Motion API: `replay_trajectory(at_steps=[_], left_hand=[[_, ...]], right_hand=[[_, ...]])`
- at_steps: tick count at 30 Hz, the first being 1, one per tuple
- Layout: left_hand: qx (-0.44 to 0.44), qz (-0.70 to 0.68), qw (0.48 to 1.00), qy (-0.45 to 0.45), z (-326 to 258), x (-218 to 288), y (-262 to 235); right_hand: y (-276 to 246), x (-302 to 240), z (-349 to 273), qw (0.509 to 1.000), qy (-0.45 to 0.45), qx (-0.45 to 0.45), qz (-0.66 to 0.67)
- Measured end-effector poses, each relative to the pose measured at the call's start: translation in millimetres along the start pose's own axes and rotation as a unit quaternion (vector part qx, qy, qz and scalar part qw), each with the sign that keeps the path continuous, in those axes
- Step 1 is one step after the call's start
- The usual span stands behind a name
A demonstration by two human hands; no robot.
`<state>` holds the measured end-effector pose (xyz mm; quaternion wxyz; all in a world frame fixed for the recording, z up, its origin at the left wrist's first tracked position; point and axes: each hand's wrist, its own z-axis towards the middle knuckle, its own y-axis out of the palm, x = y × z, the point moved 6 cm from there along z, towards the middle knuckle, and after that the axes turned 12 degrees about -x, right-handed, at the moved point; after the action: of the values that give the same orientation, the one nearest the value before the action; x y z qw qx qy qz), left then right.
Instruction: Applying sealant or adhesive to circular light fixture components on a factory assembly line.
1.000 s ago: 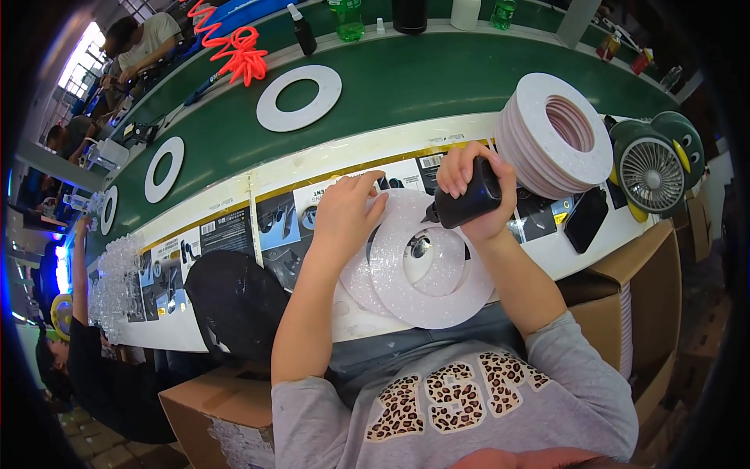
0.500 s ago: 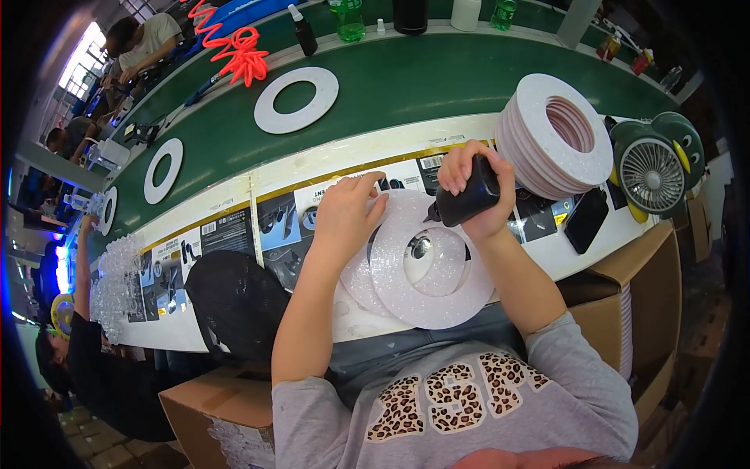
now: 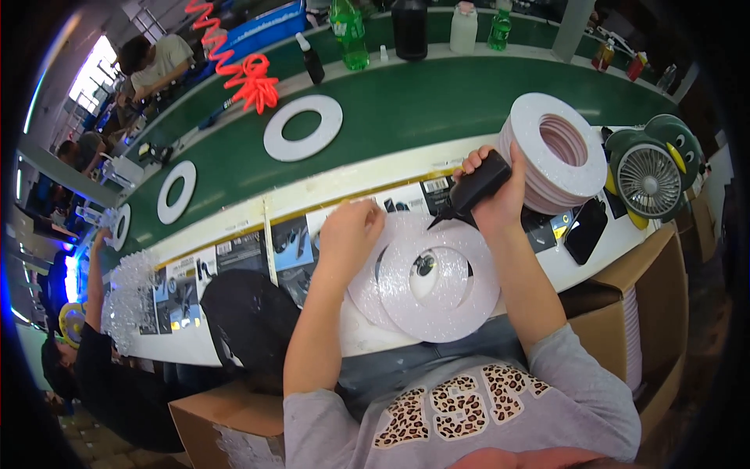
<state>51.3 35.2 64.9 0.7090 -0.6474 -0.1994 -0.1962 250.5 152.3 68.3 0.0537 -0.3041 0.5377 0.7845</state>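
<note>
Presently two hands: right (image 3: 500,195) grips one black bottle (image 3: 473,187), left (image 3: 349,233) presses two foam rings (image 3: 437,285).

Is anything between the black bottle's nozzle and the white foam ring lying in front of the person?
Nothing visible. The right hand holds the black squeeze bottle tilted, its tip just over the far edge of the foam ring. The left hand rests on the ring's left side, clear of the nozzle.
</note>
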Motion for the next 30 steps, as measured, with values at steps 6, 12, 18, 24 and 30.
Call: replay_trajectory(at_steps=[6,12,18,24,30], left_hand=[[-0.071,0.033,0.997,0.023,-10,18,12],[-0.085,0.133,0.986,0.061,-24,41,25],[-0.089,0.180,0.980,0.003,-26,41,24],[-0.112,0.157,0.977,-0.086,-22,18,14],[-0.075,0.156,0.985,0.005,-17,12,8]], right_hand=[[-18,5,-2,0.991,0.023,0.126,0.042],[-12,2,-2,0.996,0.019,0.064,0.062],[-13,6,1,0.998,0.012,0.039,0.052],[-12,14,3,0.996,0.031,0.055,0.055],[-7,13,0,0.995,0.066,0.065,0.046]])
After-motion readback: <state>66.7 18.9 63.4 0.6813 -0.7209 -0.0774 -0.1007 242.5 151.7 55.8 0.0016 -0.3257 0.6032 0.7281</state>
